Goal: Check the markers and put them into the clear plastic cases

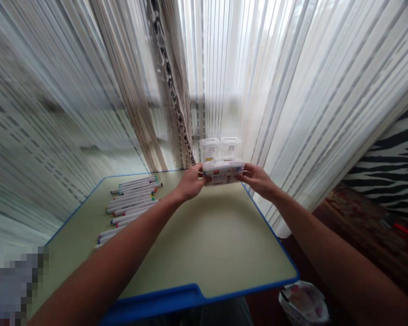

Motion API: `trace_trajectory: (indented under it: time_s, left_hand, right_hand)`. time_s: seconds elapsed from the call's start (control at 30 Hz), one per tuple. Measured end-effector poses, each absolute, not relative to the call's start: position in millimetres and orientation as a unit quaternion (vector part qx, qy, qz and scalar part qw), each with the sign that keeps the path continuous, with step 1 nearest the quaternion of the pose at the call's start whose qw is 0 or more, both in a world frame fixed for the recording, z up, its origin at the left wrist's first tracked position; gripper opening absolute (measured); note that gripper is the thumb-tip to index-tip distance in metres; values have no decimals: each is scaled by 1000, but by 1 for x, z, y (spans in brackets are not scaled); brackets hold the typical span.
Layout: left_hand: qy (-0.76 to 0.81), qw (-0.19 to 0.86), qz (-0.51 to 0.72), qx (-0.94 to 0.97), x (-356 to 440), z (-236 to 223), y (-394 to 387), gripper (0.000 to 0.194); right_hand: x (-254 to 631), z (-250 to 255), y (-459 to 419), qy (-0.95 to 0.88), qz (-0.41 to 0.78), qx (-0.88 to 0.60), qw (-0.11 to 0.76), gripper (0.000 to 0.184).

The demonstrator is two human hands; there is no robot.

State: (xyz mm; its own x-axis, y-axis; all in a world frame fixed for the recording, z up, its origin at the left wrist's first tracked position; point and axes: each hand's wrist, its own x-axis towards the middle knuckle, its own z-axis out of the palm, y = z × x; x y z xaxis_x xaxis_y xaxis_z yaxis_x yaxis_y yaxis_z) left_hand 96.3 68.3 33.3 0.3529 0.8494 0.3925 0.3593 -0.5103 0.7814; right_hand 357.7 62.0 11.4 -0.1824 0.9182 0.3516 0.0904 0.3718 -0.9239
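Note:
A clear plastic box (223, 173) with a printed label is held at the far right of the table, one hand at each end. My left hand (191, 182) is closed round its left end, and my right hand (258, 179) grips the right end. Right behind it stand two clear containers (230, 147) with white lids. Whether the held box touches them or the table, I cannot tell. Several white markers (132, 199) with coloured ends lie in a loose column on the left of the table, partly covered by my left forearm.
The pale table (211, 240) has a blue rim. String curtains (238, 72) hang close behind it, with a beaded strand (172, 88) among them. A white bag (304, 302) sits on the floor at the lower right. Zebra-striped fabric (390, 149) is at the right.

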Motion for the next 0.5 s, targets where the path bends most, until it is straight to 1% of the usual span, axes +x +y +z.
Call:
trace_trajectory:
  time_s: [0.37, 0.5]
  left_hand:
    - [431, 301, 399, 751, 111, 1, 89, 30]
    - [440, 310, 397, 744, 113, -7, 91, 29]
  right_hand:
    - [370, -21, 88, -665, 396, -409, 483, 47]
    - [374, -32, 93, -662, 404, -409, 480, 47]
